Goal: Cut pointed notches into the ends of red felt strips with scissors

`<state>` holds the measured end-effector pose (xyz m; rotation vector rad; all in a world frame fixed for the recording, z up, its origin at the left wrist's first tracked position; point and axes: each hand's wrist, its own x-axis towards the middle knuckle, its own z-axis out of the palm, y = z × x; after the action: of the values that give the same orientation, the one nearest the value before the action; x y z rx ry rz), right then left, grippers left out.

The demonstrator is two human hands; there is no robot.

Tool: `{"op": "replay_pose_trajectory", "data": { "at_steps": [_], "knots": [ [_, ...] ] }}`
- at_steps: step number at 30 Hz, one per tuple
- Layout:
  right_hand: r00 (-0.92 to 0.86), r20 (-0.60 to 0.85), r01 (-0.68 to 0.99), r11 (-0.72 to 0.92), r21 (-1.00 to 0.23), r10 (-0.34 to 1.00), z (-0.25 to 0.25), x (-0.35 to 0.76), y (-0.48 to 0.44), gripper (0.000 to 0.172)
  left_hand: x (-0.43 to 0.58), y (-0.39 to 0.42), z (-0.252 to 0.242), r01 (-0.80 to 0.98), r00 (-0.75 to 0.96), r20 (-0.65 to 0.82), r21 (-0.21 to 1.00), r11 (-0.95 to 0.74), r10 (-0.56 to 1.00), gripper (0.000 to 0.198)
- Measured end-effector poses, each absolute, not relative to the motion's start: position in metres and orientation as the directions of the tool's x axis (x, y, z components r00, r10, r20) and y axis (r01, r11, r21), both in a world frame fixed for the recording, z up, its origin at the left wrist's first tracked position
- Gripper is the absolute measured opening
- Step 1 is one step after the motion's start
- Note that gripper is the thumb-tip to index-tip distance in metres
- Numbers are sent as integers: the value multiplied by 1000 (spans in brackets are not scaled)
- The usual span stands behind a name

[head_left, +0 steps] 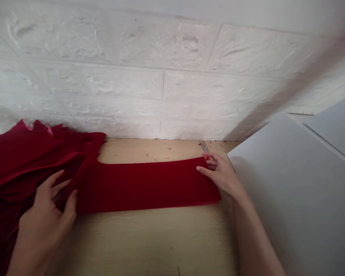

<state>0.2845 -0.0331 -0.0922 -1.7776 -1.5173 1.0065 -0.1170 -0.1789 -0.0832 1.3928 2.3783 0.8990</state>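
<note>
A flat, dark red piece of fabric (pixel 149 186) lies lengthwise on the pale wooden table, with a second layer showing along its lower right edge. My left hand (pixel 47 209) is at its left end, thumb over the cloth and fingertips partly hidden at the edge. At the right end, my right hand (pixel 218 172) has its thumb on top and its other fingers around the edge. Small scissors (pixel 204 146) lie just beyond the right fingers, their handles mostly covered. Beside my left hand rises a heap of red fabric pieces (pixel 25 153).
A white brick-patterned wall (pixel 126 80) runs along the back of the wooden table (pixel 149 241). On the right, a white panel (pixel 299 191) stands close to my right forearm. Small red scraps (pixel 224 142) lie near the wall.
</note>
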Motion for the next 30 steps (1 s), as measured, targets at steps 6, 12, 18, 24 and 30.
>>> {"op": "replay_pose_trajectory", "data": {
  "at_steps": [6, 12, 18, 24, 30],
  "knots": [
    [59, -92, 689, -107, -716, 994, -91, 279, -38, 56, -88, -171, -67, 768, -566, 152, 453, 452, 810, 69],
    [15, -94, 711, -77, -699, 995, -93, 280, -40, 41, -62, -163, -85, 973, 40, 526, 173, -153, 849, 68],
    [-33, -82, 693, -36, -720, 996, -104, 285, -37, 40, -11, -127, -105, 810, 539, 353, 31, -585, 765, 34],
    [-23, -126, 680, -77, -730, 992, -103, 284, -36, 46, -9, -111, -121, 711, 667, 195, 122, -693, 719, 61],
    [-56, -107, 740, -30, -672, 993, -94, 280, -38, 45, -21, -112, -129, 694, 682, 158, 168, -700, 714, 60]
  ]
}}
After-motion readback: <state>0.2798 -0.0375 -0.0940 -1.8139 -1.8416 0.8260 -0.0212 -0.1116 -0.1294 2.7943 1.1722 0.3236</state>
